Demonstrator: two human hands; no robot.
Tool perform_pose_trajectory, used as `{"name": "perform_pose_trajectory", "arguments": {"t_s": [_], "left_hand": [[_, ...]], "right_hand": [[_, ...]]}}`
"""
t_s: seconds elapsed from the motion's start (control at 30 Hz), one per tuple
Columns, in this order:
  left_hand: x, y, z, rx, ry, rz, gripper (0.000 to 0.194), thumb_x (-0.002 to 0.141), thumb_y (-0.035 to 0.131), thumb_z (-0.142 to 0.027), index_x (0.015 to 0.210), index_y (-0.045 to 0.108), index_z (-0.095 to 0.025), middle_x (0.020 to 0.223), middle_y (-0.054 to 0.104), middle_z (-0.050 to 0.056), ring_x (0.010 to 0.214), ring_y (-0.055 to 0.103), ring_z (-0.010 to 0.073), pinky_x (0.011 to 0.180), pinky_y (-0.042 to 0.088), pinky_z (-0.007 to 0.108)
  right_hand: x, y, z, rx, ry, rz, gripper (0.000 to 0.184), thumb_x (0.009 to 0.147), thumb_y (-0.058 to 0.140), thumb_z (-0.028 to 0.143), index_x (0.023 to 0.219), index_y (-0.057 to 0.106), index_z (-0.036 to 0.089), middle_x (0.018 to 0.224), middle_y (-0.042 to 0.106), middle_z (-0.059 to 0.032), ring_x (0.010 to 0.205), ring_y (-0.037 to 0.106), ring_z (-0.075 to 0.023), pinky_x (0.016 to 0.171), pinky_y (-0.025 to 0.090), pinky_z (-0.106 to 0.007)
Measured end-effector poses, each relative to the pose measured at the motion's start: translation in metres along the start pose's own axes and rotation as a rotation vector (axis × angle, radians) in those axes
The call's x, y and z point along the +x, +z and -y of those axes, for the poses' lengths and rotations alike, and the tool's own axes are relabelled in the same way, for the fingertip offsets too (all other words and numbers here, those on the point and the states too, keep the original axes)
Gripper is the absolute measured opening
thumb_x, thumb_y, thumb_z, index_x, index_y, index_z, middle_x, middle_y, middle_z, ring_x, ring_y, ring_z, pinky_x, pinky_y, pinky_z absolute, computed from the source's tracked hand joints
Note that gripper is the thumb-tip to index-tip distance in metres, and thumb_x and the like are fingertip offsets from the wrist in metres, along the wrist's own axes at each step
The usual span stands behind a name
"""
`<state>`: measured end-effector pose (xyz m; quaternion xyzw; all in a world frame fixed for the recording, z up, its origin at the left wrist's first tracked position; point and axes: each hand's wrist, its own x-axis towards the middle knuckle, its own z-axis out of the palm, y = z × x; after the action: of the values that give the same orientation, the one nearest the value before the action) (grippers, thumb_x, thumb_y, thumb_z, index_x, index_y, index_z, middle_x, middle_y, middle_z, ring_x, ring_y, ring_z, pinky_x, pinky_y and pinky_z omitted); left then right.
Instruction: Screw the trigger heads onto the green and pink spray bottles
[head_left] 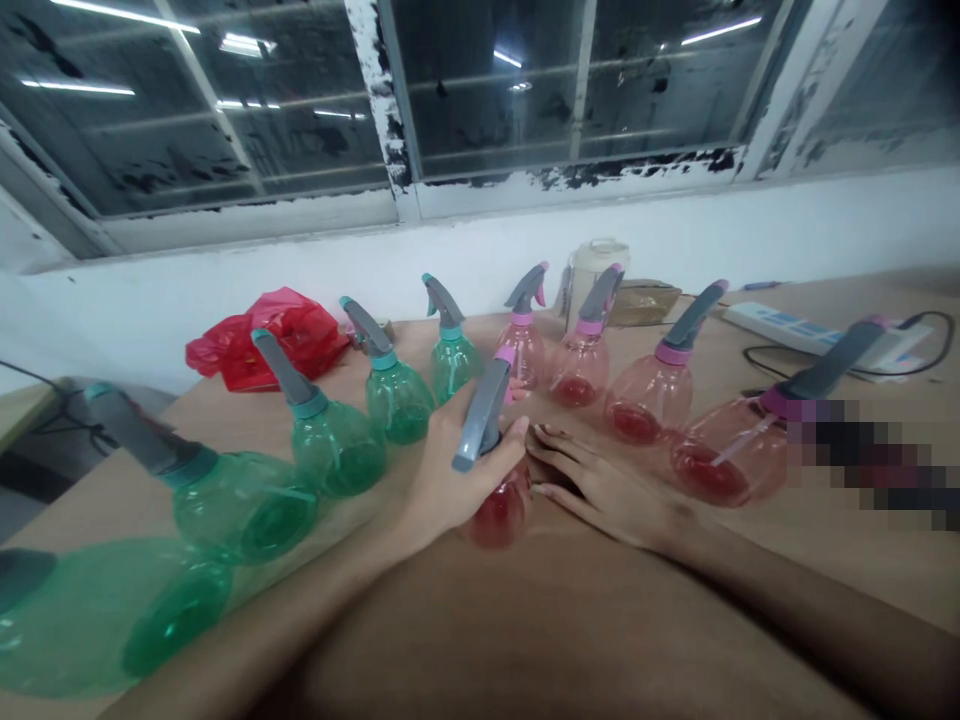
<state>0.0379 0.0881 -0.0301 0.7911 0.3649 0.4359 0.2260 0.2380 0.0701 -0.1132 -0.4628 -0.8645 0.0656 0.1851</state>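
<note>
My left hand [442, 480] is wrapped round the neck of a pink spray bottle [500, 518] in the middle of the table. Its grey trigger head [482, 410] rises above my fingers and points away from me. Just right of that bottle rests my right hand [600, 480], palm down with fingers stretched out, the fingertips close to the bottle's side; whether they touch it I cannot tell. Beyond my right hand stand several more pink spray bottles [651, 398]. Along my left forearm runs a curved row of green spray bottles [337, 445], the nearest cut off by the frame edge.
A crumpled red plastic bag [277, 335] lies at the back left. Against the wall are a whitish container [596, 270] and a brown cardboard box [645, 300]. A white power strip [817, 335] with a black cable lies at the right. Part of the right side is pixelated.
</note>
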Motion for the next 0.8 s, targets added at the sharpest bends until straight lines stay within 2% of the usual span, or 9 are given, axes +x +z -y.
{"name": "perform_pose_trajectory", "arguments": {"t_s": [0.07, 0.3, 0.5, 0.67, 0.8], "left_hand": [[0.0, 0.0, -0.002, -0.008, -0.008, 0.003, 0.019, 0.084, 0.056, -0.029, 0.101, 0.056, -0.02, 0.076, 0.062, 0.0, 0.07, 0.063, 0.0172, 0.071, 0.052, 0.033], [0.001, 0.0, -0.005, -0.027, -0.015, 0.009, 0.024, 0.083, 0.055, -0.024, 0.107, 0.055, -0.023, 0.091, 0.066, 0.003, 0.081, 0.066, 0.019, 0.077, 0.053, 0.034], [0.001, -0.001, -0.006, -0.012, -0.002, 0.009, 0.025, 0.083, 0.055, -0.022, 0.108, 0.054, -0.024, 0.095, 0.066, 0.004, 0.08, 0.066, 0.0182, 0.078, 0.052, 0.034], [0.002, -0.002, -0.007, 0.062, -0.025, 0.0, 0.018, 0.08, 0.056, -0.024, 0.097, 0.055, -0.021, 0.079, 0.063, 0.001, 0.07, 0.063, 0.0172, 0.07, 0.051, 0.032], [0.003, -0.004, -0.013, 0.069, -0.021, 0.009, 0.008, 0.078, 0.056, -0.023, 0.086, 0.055, -0.02, 0.075, 0.062, 0.0, 0.062, 0.06, 0.0145, 0.064, 0.049, 0.029]], "right_hand": [[0.0, 0.001, -0.001, 0.005, 0.003, -0.011, 0.053, 0.094, 0.036, 0.045, 0.139, 0.04, 0.016, 0.145, 0.039, -0.0113, 0.137, 0.031, -0.0236, 0.112, 0.03, -0.045], [-0.001, 0.005, -0.005, 0.039, -0.01, -0.031, 0.049, 0.096, 0.033, 0.041, 0.139, 0.039, 0.02, 0.145, 0.04, -0.009, 0.136, 0.031, -0.0235, 0.111, 0.031, -0.047], [0.0, 0.004, -0.008, 0.067, -0.029, -0.029, 0.05, 0.095, 0.036, 0.042, 0.139, 0.039, 0.021, 0.144, 0.041, -0.0089, 0.136, 0.032, -0.0231, 0.111, 0.03, -0.046], [0.001, 0.001, -0.008, 0.074, -0.012, -0.023, 0.051, 0.094, 0.036, 0.043, 0.139, 0.04, 0.019, 0.143, 0.043, -0.0096, 0.135, 0.033, -0.0223, 0.112, 0.03, -0.044], [0.001, 0.001, -0.01, 0.067, -0.033, -0.019, 0.051, 0.095, 0.035, 0.044, 0.139, 0.04, 0.02, 0.142, 0.044, -0.0091, 0.135, 0.034, -0.0224, 0.112, 0.031, -0.045]]}}
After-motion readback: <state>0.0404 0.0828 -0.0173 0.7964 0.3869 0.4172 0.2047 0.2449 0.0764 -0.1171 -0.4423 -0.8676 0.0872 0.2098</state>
